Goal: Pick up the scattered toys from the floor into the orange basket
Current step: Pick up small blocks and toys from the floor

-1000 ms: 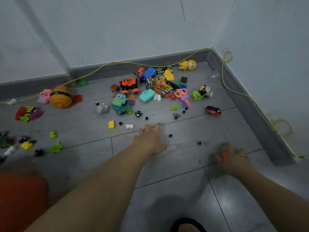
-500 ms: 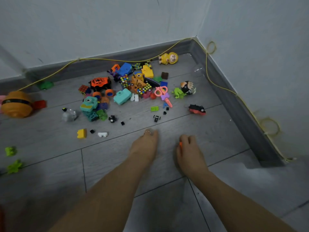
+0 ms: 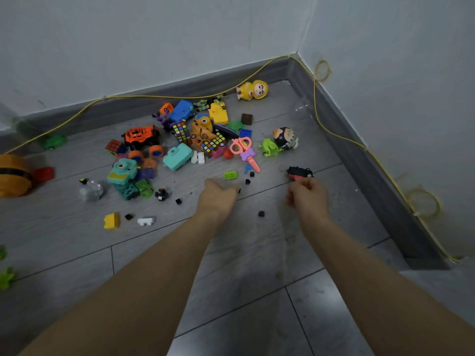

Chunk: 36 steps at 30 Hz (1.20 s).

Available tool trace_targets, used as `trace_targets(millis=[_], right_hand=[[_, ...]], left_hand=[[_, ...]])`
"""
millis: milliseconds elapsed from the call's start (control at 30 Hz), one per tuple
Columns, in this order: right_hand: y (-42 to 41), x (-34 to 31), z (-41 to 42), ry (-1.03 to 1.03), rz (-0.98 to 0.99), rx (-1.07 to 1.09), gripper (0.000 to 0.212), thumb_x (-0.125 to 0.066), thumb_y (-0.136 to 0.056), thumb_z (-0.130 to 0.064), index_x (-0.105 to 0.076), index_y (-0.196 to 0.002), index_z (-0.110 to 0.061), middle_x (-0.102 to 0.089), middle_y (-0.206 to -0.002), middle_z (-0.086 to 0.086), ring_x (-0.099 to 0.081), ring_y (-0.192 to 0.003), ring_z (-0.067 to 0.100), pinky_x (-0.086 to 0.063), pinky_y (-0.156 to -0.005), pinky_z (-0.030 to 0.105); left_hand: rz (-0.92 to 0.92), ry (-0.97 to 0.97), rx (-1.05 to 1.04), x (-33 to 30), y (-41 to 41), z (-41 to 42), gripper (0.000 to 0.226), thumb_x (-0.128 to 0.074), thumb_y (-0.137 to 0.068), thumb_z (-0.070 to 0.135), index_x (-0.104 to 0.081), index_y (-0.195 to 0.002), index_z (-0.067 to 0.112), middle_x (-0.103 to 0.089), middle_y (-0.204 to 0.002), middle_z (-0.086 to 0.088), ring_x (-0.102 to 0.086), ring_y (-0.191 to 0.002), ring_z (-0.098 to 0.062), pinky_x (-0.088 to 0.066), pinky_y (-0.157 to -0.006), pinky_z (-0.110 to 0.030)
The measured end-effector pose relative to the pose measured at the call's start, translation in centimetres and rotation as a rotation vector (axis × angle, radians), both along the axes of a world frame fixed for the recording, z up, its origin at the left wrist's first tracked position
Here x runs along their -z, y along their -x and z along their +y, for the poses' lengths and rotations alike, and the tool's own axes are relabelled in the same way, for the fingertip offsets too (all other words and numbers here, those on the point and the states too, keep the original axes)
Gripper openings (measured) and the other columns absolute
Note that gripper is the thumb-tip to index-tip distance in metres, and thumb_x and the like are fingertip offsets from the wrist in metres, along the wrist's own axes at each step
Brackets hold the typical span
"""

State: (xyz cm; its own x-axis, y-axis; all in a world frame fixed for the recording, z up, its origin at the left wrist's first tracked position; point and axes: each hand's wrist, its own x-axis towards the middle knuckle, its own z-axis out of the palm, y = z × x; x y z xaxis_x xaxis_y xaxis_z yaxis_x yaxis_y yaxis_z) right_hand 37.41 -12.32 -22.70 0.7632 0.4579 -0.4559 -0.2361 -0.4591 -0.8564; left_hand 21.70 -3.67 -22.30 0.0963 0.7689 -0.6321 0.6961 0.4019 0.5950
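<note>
Orange round toy (image 3: 12,176) cut off | right hand (image 3: 307,199) blurred

A grey tiled floor (image 3: 246,291) is crossed by dark grout lines, one of which runs under the fingers of both hands, while others lie behind the fingers toward the camera. Beyond the fingertips, two pale walls (image 3: 128,47) are met at a corner, and a dark grey skirting board (image 3: 359,150) is set along their base, to the right of the right fingers and far ahead of the left ones. A thin yellow cable (image 3: 334,129) is strung along the skirting, with loose loops seen well to the right of the fingers.
</note>
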Motion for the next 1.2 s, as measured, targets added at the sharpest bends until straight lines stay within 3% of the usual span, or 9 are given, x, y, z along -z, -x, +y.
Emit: trace_targets(millis=[200,400,500,567,667,767,867,1000,1200], right_hand=[[2.6,1.4,-1.4,0.145,-0.52,-0.595,0.014,-0.066,-0.085,-0.024,-0.056,-0.092,-0.016,-0.055,-0.084,0.0,-0.051,-0.068,0.011,-0.038,-0.057,0.024],[4.3,3.9,-2.6,0.073,-0.856,-0.916,0.007,-0.055,-0.093,-0.021,-0.055,-0.093,-0.014,-0.051,-0.092,0.003,-0.054,-0.072,0.023,-0.046,-0.062,0.037],[3.2,2.7,-1.3,0.023,-0.6,-0.519,0.004,-0.059,-0.087,-0.016,-0.06,-0.084,-0.019,-0.06,-0.08,-0.003,-0.054,-0.073,0.014,-0.043,-0.065,0.028],[1.3,1.0,0.3,-0.033,-0.116,-0.127,0.013,-0.059,-0.086,-0.013,-0.061,-0.074,-0.018,-0.057,-0.067,-0.003,-0.051,-0.062,0.014,-0.042,-0.057,0.027],[-1.6,-2.1,1.6,-0.374,0.66,0.116,0.016,-0.055,-0.086,-0.012,-0.056,-0.071,-0.009,-0.051,-0.064,0.004,-0.047,-0.055,0.013,-0.044,-0.048,0.023],[-3.3,-3.4,1.9,-0.484,0.804,0.064,0.024,-0.053,-0.091,-0.017,-0.052,-0.069,-0.009,-0.058,-0.067,0.005,-0.055,-0.061,0.012,-0.051,-0.053,0.021],[-4.3,-2.8,2.8,-0.324,0.47,0.023,0.029,-0.056,-0.095,-0.022,-0.051,-0.068,-0.013,-0.055,-0.059,0.0,-0.052,-0.047,0.007,-0.049,-0.049,0.022],[-5.9,-0.7,3.2,0.04,-0.384,-0.216,0.025,-0.056,-0.094,-0.033,-0.055,-0.074,-0.017,-0.053,-0.064,-0.004,-0.055,-0.058,0.011,-0.044,-0.06,0.033],[-5.8,2.6,1.9,0.423,-0.975,-0.538,0.047,-0.05,-0.087,-0.059,-0.054,-0.099,-0.013,-0.048,-0.102,0.015,-0.051,-0.09,0.035,-0.05,-0.071,0.043]], left_hand=[[0.406,-0.492,0.691,2.5,-1.0,0.4,0.049,-0.047,-0.099,0.034,-0.028,-0.14,0.014,-0.045,-0.133,-0.016,-0.059,-0.104,-0.032,-0.048,-0.071,-0.039],[0.089,-0.441,0.415,2.4,-2.1,0.9,0.023,-0.042,-0.1,0.023,-0.047,-0.113,0.006,-0.059,-0.104,-0.015,-0.057,-0.085,-0.028,-0.042,-0.065,-0.034],[-0.367,0.115,-0.22,0.5,-3.3,2.0,0.018,-0.036,-0.096,0.015,-0.051,-0.093,0.006,-0.058,-0.084,-0.016,-0.049,-0.064,-0.02,-0.037,-0.054,-0.028],[-0.629,0.421,-0.437,-0.7,-3.4,2.2,0.019,-0.035,-0.092,0.017,-0.05,-0.081,0.009,-0.054,-0.074,-0.012,-0.045,-0.057,-0.017,-0.035,-0.051,-0.026],[-0.755,0.509,-0.433,-1.0,-3.8,2.3,0.033,-0.039,-0.096,0.035,-0.045,-0.069,0.016,-0.055,-0.068,-0.006,-0.048,-0.054,-0.014,-0.038,-0.043,-0.02],[-0.549,0.287,-0.263,-0.1,-4.7,2.6,0.033,-0.049,-0.099,0.034,-0.05,-0.072,0.016,-0.053,-0.065,-0.002,-0.047,-0.054,-0.014,-0.038,-0.045,-0.023],[-0.063,-0.248,0.261,1.4,-4.5,2.7,0.024,-0.056,-0.096,0.037,-0.053,-0.107,0.015,-0.056,-0.082,-0.001,-0.055,-0.075,-0.02,-0.045,-0.062,-0.032],[0.314,-0.485,0.751,1.6,-4.2,2.5,0.06,-0.054,-0.094,0.047,-0.027,-0.141,0.022,-0.061,-0.109,-0.007,-0.062,-0.093,-0.028,-0.052,-0.069,-0.038],[0.511,-0.6,0.882,2.1,-5.1,2.9,0.062,-0.04,-0.101,0.043,-0.015,-0.152,0.019,-0.056,-0.125,-0.012,-0.062,-0.103,-0.031,-0.047,-0.066,-0.037]])
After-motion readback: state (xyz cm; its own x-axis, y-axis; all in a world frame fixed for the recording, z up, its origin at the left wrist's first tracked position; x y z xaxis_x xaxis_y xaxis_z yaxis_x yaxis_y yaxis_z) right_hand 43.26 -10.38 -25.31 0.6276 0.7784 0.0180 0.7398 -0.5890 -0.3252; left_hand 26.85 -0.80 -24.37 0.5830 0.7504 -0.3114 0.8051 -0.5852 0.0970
